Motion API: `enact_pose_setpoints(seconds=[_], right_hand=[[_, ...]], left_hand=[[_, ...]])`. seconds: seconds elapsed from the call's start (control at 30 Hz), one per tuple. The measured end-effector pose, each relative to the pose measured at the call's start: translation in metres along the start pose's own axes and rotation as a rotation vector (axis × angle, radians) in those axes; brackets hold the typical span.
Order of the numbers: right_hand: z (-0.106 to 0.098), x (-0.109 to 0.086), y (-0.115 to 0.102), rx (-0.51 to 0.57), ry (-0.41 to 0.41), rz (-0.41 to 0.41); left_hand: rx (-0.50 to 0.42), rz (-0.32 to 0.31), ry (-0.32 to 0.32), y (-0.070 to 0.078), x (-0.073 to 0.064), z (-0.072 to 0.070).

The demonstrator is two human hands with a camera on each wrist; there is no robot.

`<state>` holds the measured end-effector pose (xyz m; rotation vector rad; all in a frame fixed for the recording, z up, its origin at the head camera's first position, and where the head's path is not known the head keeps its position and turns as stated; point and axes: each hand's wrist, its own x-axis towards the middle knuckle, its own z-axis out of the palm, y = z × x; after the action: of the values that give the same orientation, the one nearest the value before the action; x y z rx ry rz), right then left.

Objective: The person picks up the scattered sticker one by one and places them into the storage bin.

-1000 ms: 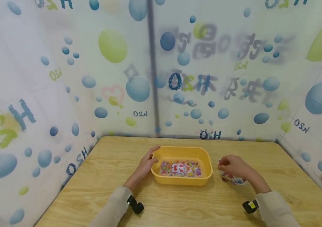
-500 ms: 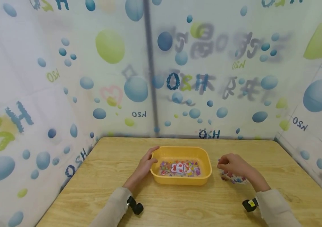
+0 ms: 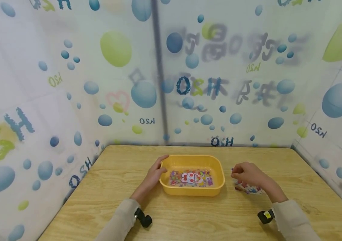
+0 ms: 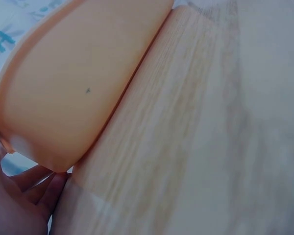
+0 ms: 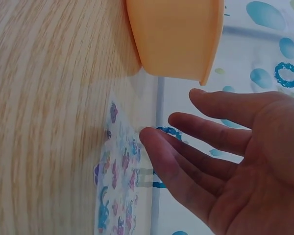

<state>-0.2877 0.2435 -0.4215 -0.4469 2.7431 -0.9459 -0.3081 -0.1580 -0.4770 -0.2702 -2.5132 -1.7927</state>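
A yellow plastic basin [image 3: 192,191] stands on the wooden table, with a colourful sticker sheet [image 3: 191,177] showing two white cartoon heads lying in it. My left hand [image 3: 155,172] grips the basin's left end, thumb over the rim; the left wrist view shows its fingers against the outer wall [image 4: 83,93]. To the right of the basin, my right hand [image 3: 249,175] hovers over patterned sticker sheets [image 3: 250,190], partly hiding them. In the right wrist view its fingers are loosely bent and hold nothing, above a sheet [image 5: 118,181] with small pink, purple and blue figures.
The wooden table [image 3: 189,217] reaches back to a pale curtain [image 3: 225,73] printed with blue and green drops, which also encloses both sides. Black wrist cameras [image 3: 143,217] sit at both sleeves.
The head view has shifted very slightly. Both hands, the basin and the sticker sheets stay in place.
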Motion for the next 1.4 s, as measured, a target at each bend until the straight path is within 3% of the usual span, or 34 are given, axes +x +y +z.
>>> enact_pose_setpoints(seconds=[1.4], right_hand=[[0.016,0.007,0.0,0.018,-0.055,-0.015]], left_hand=[[-0.001,-0.004,0.005,0.004,-0.003,0.0]])
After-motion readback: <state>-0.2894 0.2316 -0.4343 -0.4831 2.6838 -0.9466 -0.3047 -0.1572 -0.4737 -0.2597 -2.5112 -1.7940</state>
